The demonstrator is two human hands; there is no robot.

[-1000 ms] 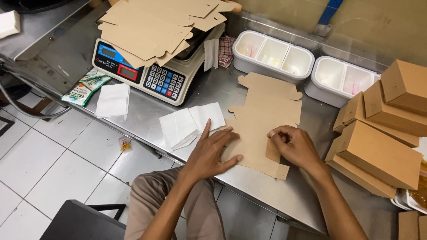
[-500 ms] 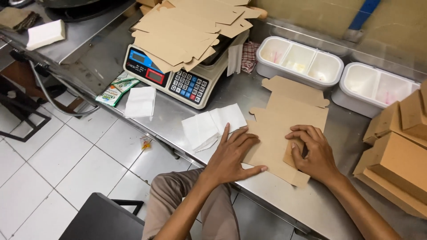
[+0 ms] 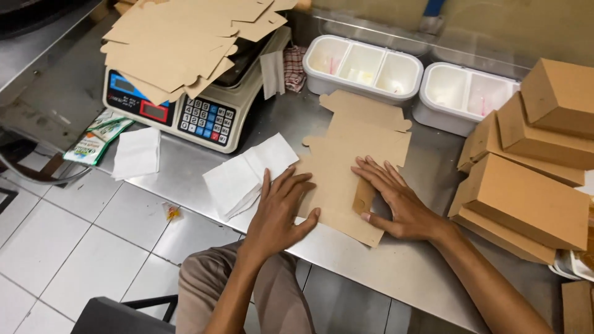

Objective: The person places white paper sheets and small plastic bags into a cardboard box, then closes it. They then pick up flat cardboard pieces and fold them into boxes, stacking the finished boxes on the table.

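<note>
Left hand (image 3: pixel 278 207): spread flat, palm down, pressing the near left edge of the blank; fingers point away from the body, pinching nothing.
Right hand (image 3: pixel 396 204): also flat and open, fingers spread across the blank's right side, thumb beside a small side flap that stands slightly raised.
Blank (image 3: pixel 352 161): a brown die-cut cardboard sheet lying flat on the steel counter (image 3: pixel 396 272), between both hands, its tabbed top toward the tubs.
Handling: looks light and thin, stiff across the panels but ready to bend at the scored lines; likely slides easily on steel, so it wants a palm holding it down. Best taken by a flap edge or a side tab, not by the middle.
Napkins (image 3: pixel 244 176): white paper pile just left of the left hand, touching the blank's edge.
Boxes (image 3: pixel 532 185): folded brown ones stacked at right, near the right forearm.
Scale (image 3: pixel 192 108): farther left, with keypad, loaded with more flat blanks.
Tubs (image 3: pixel 365 65): two white divided ones at the back wall.
</note>
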